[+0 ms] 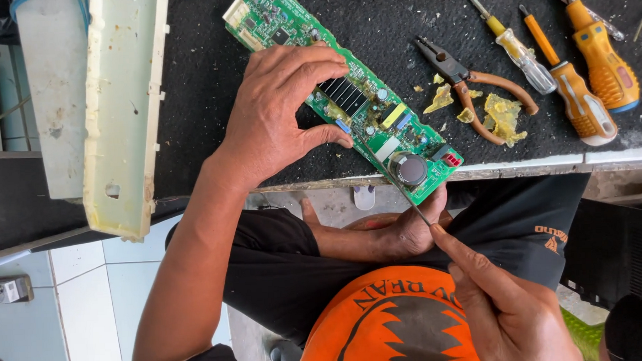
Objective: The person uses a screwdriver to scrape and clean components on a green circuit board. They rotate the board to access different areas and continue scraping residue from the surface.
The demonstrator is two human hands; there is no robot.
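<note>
The green circuit board (375, 107) lies bare on the black counter (210, 70), its near end jutting past the counter's edge. The cream plastic housing (123, 116) stands apart at the left, so getting the board out looks done. Yellow crumbs of hardened compound (504, 117) lie around the pliers (467, 83), which suggests some has already been picked off. A yellowish film shows on the board near the black heat sink (343, 94), so cleaning seems only partly through.

The left hand (276, 118) clamps the board, fingers (317, 59) laid over its top and the thumb against its near edge. The right hand (510, 309) has its fingers pinched together on a thin metal rod (392, 174). The rod runs up across the board, its tip by a small blue part beside the thumb. Something bare, a hand or a foot, I cannot tell which, props the overhanging end from below (408, 231).

Three screwdrivers lie untouched at the far right: one with a clear yellow handle (519, 49) and two with orange handles (581, 100).

No packages are in view. Markings on the board are small: a white block (387, 148) and a yellow one (393, 115) near the round black capacitor (408, 169), a red connector (452, 159) at the near corner, a white one (237, 12) at the far end. The orange shirt (390, 327) bears black print, and the black shorts (521, 216) a small orange mark
</note>
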